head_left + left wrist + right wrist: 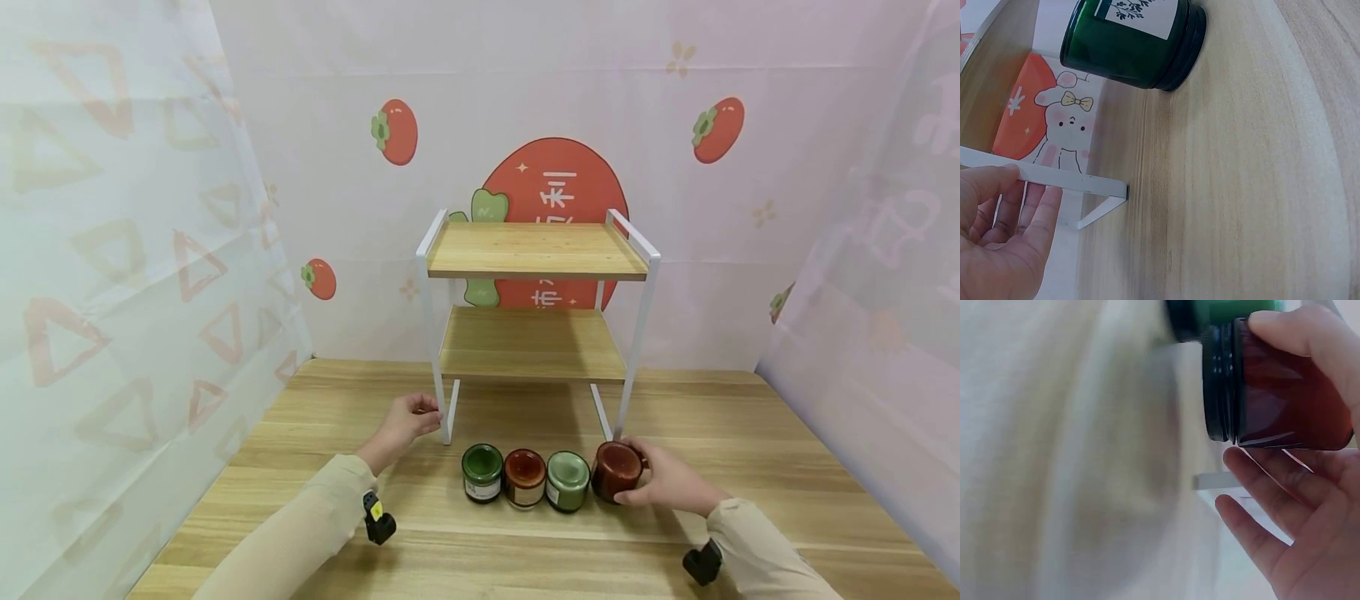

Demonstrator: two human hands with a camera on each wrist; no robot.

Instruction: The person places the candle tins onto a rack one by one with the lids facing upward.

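My left hand [405, 427] pinches the front left leg [1079, 181] of a small two-tier shelf [536, 250], thumb on one side and fingers on the other. At the far end of a row of glass jars, my right hand [671, 482] holds a dark red-brown jar [617, 472] between thumb and fingers. In the right wrist view this jar [1291, 394] has a black ridged end and appears raised off the table. Left of it stand a light green jar [567, 475], an amber jar [525, 471] and a dark green jar [482, 467], bottoms up.
The shelf has wooden boards and a white frame, and stands behind the jars on the wood-grain table [525, 558]. Printed cloth [330, 167] hangs behind and at both sides. A small black device is strapped to each wrist.
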